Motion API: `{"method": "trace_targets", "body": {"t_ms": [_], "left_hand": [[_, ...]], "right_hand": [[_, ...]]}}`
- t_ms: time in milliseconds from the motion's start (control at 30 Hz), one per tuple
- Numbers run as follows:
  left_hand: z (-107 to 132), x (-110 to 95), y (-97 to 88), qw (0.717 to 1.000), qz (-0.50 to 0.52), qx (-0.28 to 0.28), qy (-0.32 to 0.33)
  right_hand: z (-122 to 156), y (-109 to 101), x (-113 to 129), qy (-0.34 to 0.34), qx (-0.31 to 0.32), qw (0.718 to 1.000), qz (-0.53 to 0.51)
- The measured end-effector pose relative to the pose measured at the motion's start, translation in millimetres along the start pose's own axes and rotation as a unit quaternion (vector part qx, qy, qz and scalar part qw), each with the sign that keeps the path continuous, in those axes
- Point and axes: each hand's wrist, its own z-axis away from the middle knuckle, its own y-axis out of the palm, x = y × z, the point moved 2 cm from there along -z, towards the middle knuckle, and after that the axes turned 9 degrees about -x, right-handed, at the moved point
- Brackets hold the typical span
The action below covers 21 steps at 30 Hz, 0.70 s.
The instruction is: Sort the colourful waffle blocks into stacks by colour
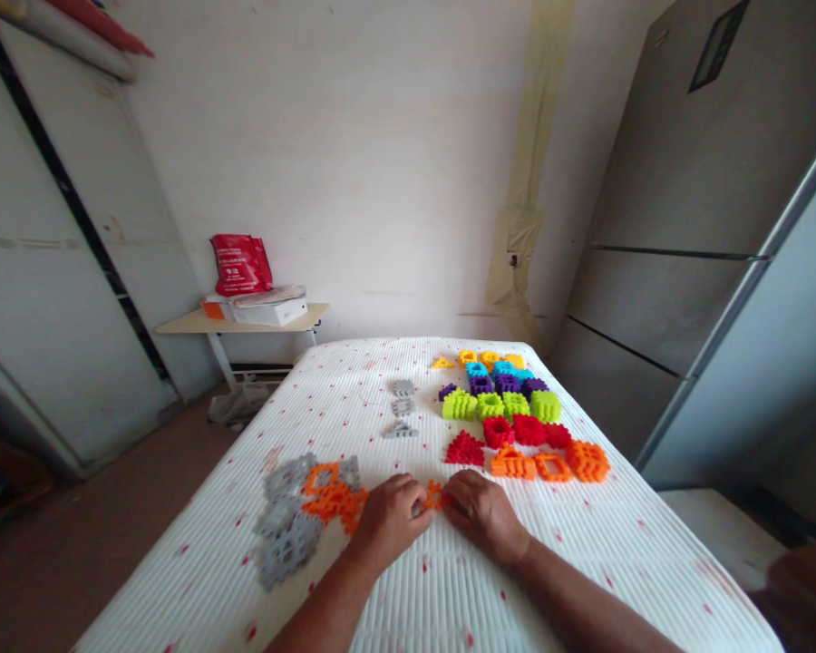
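- Two hands meet knuckles-up at the near middle of the bed. The left hand and right hand each pinch an end of one orange piece, probably to steady it.
- Orange piece: small, bright, openwork plastic, half hidden by fingers.
- Colour rows: sorted, beyond the right hand.
- Grey-orange pile: beside the left hand, seemingly kept within reach.

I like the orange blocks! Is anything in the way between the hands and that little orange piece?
Nothing visible is. The left hand and the right hand both touch the small orange piece, holding it between them on the white cover.
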Motion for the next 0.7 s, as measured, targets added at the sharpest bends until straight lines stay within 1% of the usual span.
{"method": "trace_targets", "body": {"t_ms": [133, 200, 300, 467, 600, 700], "left_hand": [[-0.3, -4.8, -5.6, 0.998, 0.036, -0.042, 0.023], [-0.7, -6.3, -6.9, 0.997, 0.042, -0.052, 0.031], [-1.1, -6.2, -6.4, 0.997, 0.041, -0.056, 0.037], [0.7, -5.5, -4.8, 0.997, 0.042, -0.046, 0.045], [1.9, -4.4, -7.5, 0.996, 0.069, -0.047, 0.033], [1.1, 1.6, -11.2, 0.993, 0.078, -0.084, 0.004]], "right_hand": [[2.0, -3.0, -0.2, 0.005, -0.022, 1.000, -0.012], [2.4, -3.6, 0.4, 0.011, -0.025, 0.999, -0.017], [2.6, -2.4, 1.3, 0.023, -0.013, 1.000, -0.009], [3.7, 0.3, 1.5, 0.031, 0.010, 0.999, 0.003], [4.3, -2.3, 1.6, 0.021, -0.004, 1.000, -0.004], [3.9, -10.8, 4.5, 0.005, -0.033, 0.999, -0.019]]}}
